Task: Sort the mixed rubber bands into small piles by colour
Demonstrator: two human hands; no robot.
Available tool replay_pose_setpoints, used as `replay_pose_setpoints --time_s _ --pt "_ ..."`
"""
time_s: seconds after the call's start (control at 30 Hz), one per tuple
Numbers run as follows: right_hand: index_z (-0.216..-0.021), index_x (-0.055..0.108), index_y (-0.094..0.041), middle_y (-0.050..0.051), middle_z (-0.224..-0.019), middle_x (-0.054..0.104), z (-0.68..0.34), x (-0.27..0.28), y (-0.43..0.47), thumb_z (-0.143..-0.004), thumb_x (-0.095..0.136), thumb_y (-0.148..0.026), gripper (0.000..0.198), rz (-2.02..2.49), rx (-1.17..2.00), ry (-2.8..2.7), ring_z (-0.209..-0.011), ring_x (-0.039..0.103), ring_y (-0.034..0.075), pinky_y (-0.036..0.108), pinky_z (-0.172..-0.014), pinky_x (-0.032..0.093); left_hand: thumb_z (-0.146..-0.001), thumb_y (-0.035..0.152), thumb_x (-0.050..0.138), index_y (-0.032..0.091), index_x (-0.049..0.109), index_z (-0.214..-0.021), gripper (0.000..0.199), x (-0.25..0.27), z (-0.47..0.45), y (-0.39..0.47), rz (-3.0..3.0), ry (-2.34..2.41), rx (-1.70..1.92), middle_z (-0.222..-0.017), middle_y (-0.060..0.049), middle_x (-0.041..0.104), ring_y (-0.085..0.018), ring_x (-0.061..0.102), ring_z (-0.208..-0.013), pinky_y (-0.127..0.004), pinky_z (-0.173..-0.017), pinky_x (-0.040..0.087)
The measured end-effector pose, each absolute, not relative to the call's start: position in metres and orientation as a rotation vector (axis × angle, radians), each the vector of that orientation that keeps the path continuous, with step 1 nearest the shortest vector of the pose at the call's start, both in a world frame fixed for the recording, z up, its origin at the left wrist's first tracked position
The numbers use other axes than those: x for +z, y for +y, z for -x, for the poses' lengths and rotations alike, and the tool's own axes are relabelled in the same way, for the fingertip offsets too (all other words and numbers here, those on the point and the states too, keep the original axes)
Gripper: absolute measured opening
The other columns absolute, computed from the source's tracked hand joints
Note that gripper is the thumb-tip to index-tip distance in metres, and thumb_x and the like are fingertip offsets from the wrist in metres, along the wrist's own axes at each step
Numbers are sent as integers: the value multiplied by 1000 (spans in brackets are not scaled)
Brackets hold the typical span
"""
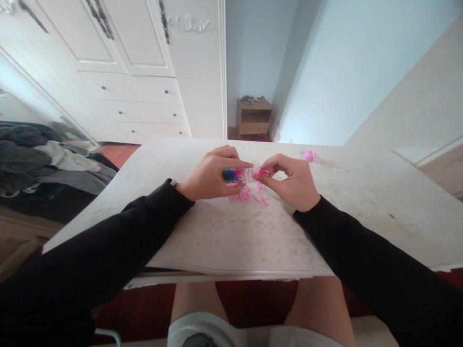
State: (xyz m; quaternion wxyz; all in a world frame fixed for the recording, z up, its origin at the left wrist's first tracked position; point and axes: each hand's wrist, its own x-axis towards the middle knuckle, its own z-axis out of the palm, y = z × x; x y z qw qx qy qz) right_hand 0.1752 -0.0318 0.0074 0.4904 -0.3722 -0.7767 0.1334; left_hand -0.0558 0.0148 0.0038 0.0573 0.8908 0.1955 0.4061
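My left hand [216, 174] is closed around a small clear bottle [237, 175], which lies sideways with its mouth toward the right. Blue and pink bits show through its wall. At the bottle's mouth, my right hand [289, 177] pinches pink rubber bands [263, 172] between thumb and fingers. More loose pink bands [244, 194] lie on the white tabletop [231, 236] just below the bottle. Farther right, beyond my right hand, sits a pink cap-like object [310, 155], too blurred to name surely.
A white wardrobe with drawers [144, 101] stands beyond the table at the left. Dark and grey clothes [47, 159] are heaped left of the table. A small wooden nightstand [255, 120] is against the far wall. My legs [318, 308] are under the table's front edge.
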Motion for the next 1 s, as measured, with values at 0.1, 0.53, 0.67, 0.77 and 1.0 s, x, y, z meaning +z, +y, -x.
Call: replay_pose_setpoints --time_s 0.1,0.53,0.67,0.77,1.0 --pt "-76 73 -20 1 -71 70 -176 8 -32 -85 80 -29 15 880 318 -1924 -65 63 15 30 -65 52 -76 21 78 19 81 -109 34 5 56 13 -2700 600 1202 -85 -3 66 -15 62 -78 -28 -72 51" --pt "-94 82 -23 5 -88 74 -178 4 -28 -96 69 -23 14 789 199 -2104 -78 68 17 32 -71 53 -77 21 78 19 80 -110 33 2 56 15 -2702 584 1224 -85 -3 67 -15 63 -77 -28 -72 53" --pt "-95 81 -21 4 -85 76 -176 6 -32 -96 68 -22 14 811 214 -2099 -75 69 16 32 -71 54 -77 21 78 19 80 -110 33 2 55 15 -2711 594 1235 -86 -3 67 -15 63 -77 -28 -71 52" --pt "-94 81 -21 5 -87 75 -175 7 -34 -96 64 -20 17 795 190 -2106 -77 68 17 32 -72 54 -75 20 79 19 81 -109 34 3 55 14 -2707 593 1245 -85 -3 67 -15 63 -77 -27 -71 53" --pt "-91 76 -21 3 -85 74 -173 8 -36 -93 66 -20 11 828 202 -2050 -74 66 16 32 -72 54 -76 21 78 20 80 -110 34 5 55 12 -2681 586 1227 -86 -3 68 -15 64 -76 -27 -71 53"
